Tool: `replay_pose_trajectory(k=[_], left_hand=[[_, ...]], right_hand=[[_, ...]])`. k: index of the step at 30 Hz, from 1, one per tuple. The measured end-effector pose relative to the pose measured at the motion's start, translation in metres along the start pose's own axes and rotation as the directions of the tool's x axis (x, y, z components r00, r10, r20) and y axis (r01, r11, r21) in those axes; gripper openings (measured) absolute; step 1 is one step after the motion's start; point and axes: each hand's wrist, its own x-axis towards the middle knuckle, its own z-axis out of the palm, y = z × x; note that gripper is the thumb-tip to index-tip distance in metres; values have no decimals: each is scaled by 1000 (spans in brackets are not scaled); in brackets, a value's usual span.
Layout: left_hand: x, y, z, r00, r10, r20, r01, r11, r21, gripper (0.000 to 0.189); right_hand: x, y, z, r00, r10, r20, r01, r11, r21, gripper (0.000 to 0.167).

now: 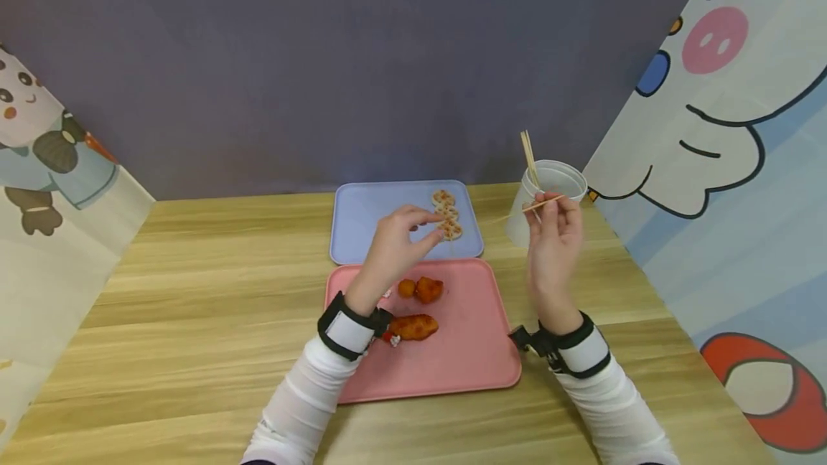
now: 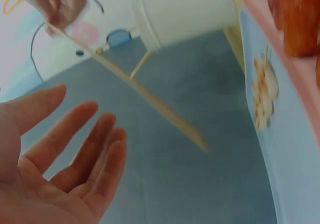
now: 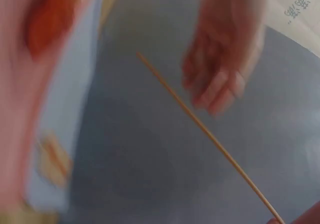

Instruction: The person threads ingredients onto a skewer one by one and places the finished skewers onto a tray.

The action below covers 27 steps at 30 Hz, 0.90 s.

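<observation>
My right hand [image 1: 555, 244] pinches a thin wooden skewer [image 3: 215, 140] between thumb and fingertips, in front of a white cup [image 1: 517, 224]. In both wrist views the skewer slants across the gap between the hands. My left hand [image 1: 395, 241] holds nothing; its fingers are relaxed and spread in the left wrist view, with the skewer's free end beyond them. From the head, that hand overlaps the right half of a blue tray [image 1: 362, 217], beside a row of lotus root slices [image 1: 446, 212]. A stick pokes out of the row in the left wrist view.
More skewers [image 1: 528, 151] lean inside the cup. A pink tray [image 1: 472, 339] lies nearer, bearing a reddish-brown chunk [image 1: 429, 290], a small orange ball [image 1: 406, 288] and a long browned piece [image 1: 415, 326]. My left wrist partly covers small red-and-white bits there. A grey wall [image 1: 323, 77] stands behind.
</observation>
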Motion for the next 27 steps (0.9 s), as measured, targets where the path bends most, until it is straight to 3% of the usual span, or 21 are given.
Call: replay_pose_trajectory(k=[4, 7, 12, 16, 21, 24, 26, 27], left_hand=[[-2, 5, 11, 998, 24, 63, -28, 998, 58, 18], [-4, 5, 16, 998, 15, 62, -23, 993, 120, 14], [-8, 3, 15, 998, -38, 45, 31, 988, 154, 11], [-8, 0, 13, 999, -40, 25, 35, 985, 167, 9], [-7, 0, 12, 995, -45, -88, 54, 993, 105, 9], [-7, 1, 12, 984, -84, -154, 85, 996, -3, 8], [-7, 3, 12, 978, -114, -175, 104, 992, -70, 8], [-7, 3, 13, 976, -129, -176, 113, 989, -97, 8]], right_hand=[[-10, 16, 0, 983, 184, -22, -185, 981, -52, 9], [-14, 25, 2, 965, 258, -52, -260, 964, -52, 10], [-17, 34, 5, 954, 290, -79, -296, 951, -90, 9], [-16, 38, 6, 951, 301, -65, -308, 941, -140, 10], [-15, 37, 1, 951, 310, -5, -305, 932, -195, 30], [-16, 34, -8, 928, 359, 102, -299, 878, -375, 40], [-16, 31, -14, 875, 446, 188, -299, 804, -514, 41], [-16, 31, -17, 838, 495, 229, -290, 760, -582, 41]])
